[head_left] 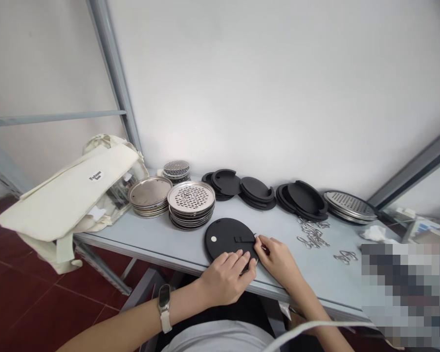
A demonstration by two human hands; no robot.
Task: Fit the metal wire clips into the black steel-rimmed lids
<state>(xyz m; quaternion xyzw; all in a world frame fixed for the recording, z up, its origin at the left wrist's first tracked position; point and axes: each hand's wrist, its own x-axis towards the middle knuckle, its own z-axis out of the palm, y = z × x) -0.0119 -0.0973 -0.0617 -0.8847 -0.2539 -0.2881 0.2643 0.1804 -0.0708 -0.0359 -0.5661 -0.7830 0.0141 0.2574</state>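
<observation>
A round black plastic base [223,233] lies near the table's front edge. It has a white dot on the left and a narrow slot with a strip near its right side. My left hand [225,276] grips its near edge, fingers bent over the top. At the right rim, my right hand [276,256] pinches a small metal wire clip [255,235], mostly hidden by the fingertips. Several loose wire clips [311,232] lie in a pile to the right, with a smaller group [345,256] beyond it.
Behind the base stand stacked metal grater discs [191,198], plain-looking metal discs [150,190] and smaller grater discs [176,168]. Black round holders [225,182] line the wall, with oval-looking graters [350,205] at right. A cream bag [73,190] sits left; a white cable [315,324] crosses in front.
</observation>
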